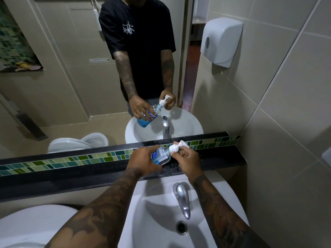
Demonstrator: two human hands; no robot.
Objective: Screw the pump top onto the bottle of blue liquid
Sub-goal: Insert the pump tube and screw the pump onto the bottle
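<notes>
A clear bottle of blue liquid (pixel 162 156) is tilted to the right above the dark ledge, with my left hand (pixel 143 161) wrapped around its body. The white pump top (pixel 176 147) sits on the bottle's neck, its nozzle pointing right. My right hand (pixel 188 158) pinches the pump's collar with thumb and fingers. The blue liquid pools at the bottle's lower end, partly hidden by my left fingers. The mirror above repeats the bottle and both hands.
A white sink (pixel 161 221) with a chrome tap (pixel 182 199) and drain (pixel 181 227) lies below my arms. A wet black ledge (pixel 89 174) with green mosaic tiles runs under the mirror. A white paper dispenser (pixel 220 40) hangs on the right wall. A toilet lid (pixel 26 226) is at lower left.
</notes>
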